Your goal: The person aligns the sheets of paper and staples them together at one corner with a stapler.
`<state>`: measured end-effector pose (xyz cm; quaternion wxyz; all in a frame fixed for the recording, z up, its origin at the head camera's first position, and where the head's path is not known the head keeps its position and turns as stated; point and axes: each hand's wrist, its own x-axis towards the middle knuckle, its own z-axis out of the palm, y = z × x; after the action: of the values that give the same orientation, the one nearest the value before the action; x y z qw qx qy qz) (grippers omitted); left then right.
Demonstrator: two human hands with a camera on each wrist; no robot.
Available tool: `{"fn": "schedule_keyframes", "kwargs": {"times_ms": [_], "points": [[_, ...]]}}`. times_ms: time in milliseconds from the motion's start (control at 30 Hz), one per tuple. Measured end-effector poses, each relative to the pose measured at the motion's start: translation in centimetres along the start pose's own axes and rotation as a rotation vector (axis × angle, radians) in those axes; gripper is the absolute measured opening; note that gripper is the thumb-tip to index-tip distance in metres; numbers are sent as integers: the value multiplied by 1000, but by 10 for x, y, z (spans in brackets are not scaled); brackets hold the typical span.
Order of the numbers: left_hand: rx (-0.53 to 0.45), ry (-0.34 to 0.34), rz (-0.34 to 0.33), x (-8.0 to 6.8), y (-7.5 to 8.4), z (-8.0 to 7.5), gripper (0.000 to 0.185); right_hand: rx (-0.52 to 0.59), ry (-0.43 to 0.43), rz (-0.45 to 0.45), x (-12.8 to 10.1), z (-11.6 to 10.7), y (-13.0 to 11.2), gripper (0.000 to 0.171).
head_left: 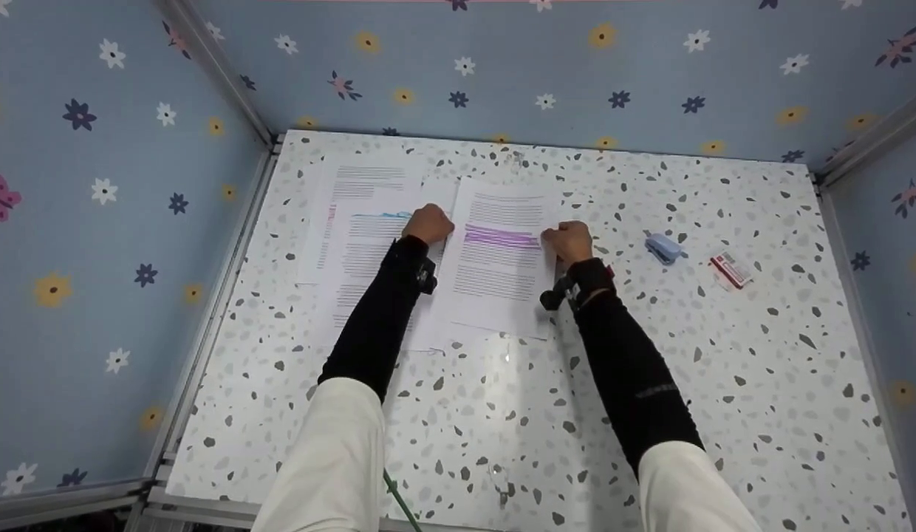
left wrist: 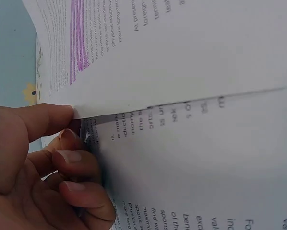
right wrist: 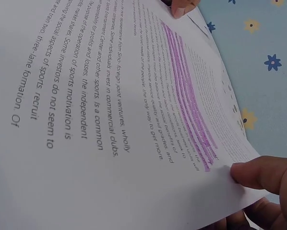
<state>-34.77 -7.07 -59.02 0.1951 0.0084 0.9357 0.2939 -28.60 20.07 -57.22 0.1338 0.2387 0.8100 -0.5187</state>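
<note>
We see blue flowered walls enclosing a speckled white table. At far left lie printed sheets, overlapping. Our left hand pinches the left edge of the purple-highlighted page, thumb above and fingers curled beneath; our right hand pinches its right edge. The page sits mid-table, toward the far side. Further right lie a small blue stapler and a red-and-white box.

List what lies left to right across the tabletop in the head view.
White printed sheets with blue highlighting → left hand → white sheet with purple highlighted lines → right hand → small blue plastic stapler → small red-and-white box.
</note>
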Motion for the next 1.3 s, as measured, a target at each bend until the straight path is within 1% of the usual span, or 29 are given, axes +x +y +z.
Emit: {"fn": "schedule_keyframes", "kwargs": {"times_ms": [67,133,233,267,333,367,400,500,600,667,700,767,800,867,967,1133,1300], "points": [[-45,1,35,-5,1,-4,33,-1,6,-24,0,-2,0,58],[-110,-8,60,-12,4,-9,32,-1,19,-38,0,-4,0,57],[-217,-23,63,-22,9,-15,22,-20,53,-60,1,-7,2,31],[-244,-26,62,-25,10,-17,20,-20,64,-65,2,-7,3,27],[-295,-31,57,-30,12,-19,21,-20,87,-82,2,-9,4,26],[-313,-32,56,-32,13,-20,23,-18,85,-87,2,-11,4,30],[-324,-32,57,-33,13,-20,24,-2,89,-93,1,-12,4,26],[-358,-29,55,-35,13,-20,25,25,90,-107,-3,-17,4,29],[-391,-23,52,-38,13,-20,24,45,73,-118,-8,-23,2,39],[-412,-24,54,-43,13,-20,23,53,53,-119,-12,-27,2,46],[-420,-23,64,-46,13,-21,23,59,45,-120,-14,-30,1,49],[-434,-26,89,-52,14,-21,23,65,29,-126,-18,-35,1,48],[-439,-23,103,-56,14,-21,23,63,21,-135,-20,-38,1,45],[-455,-21,134,-63,13,-18,22,60,7,-141,-25,-44,4,38],[-487,-23,164,-74,12,-11,20,39,-7,-178,-33,-53,11,36],[-528,-33,188,-92,15,1,21,23,-8,-219,-47,-68,23,38],[-575,-43,239,-110,18,12,21,44,-13,-213,-62,-80,36,41]]}}
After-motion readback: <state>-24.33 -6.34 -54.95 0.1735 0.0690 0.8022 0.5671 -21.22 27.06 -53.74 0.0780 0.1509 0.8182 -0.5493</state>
